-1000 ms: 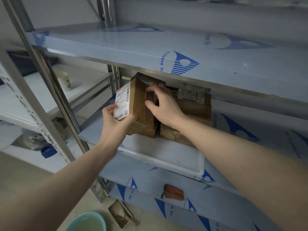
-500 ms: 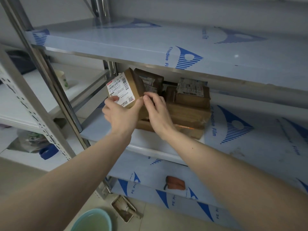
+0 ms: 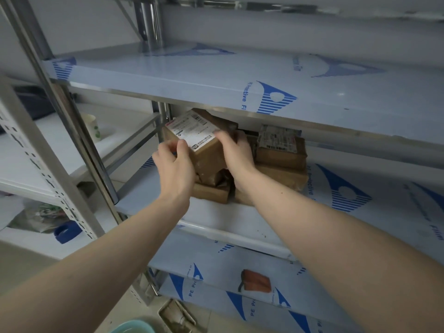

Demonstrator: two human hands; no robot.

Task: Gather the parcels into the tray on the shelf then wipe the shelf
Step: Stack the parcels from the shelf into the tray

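Observation:
A brown parcel with a white shipping label [image 3: 192, 135] sits tilted on top of a pile of brown parcels [image 3: 281, 162] in a white tray [image 3: 216, 212] on the middle shelf [image 3: 384, 207]. My left hand [image 3: 175, 167] pinches the parcel's near left corner. My right hand [image 3: 237, 152] grips its right side, fingers curled over the top edge. Another labelled parcel [image 3: 278, 140] lies on the pile to the right. The lower parcels are partly hidden behind my hands.
The shelf above [image 3: 216, 75] overhangs the pile closely. An orange cloth [image 3: 255, 281] lies on the lower shelf. A steel post [image 3: 72, 131] stands left of the tray. A teal basin [image 3: 132, 328] and a small metal tray [image 3: 177, 318] sit on the floor.
The labelled parcel has been turned from upright to lying label-up and lifted onto the top of the pile. Both hands moved up and back with it.

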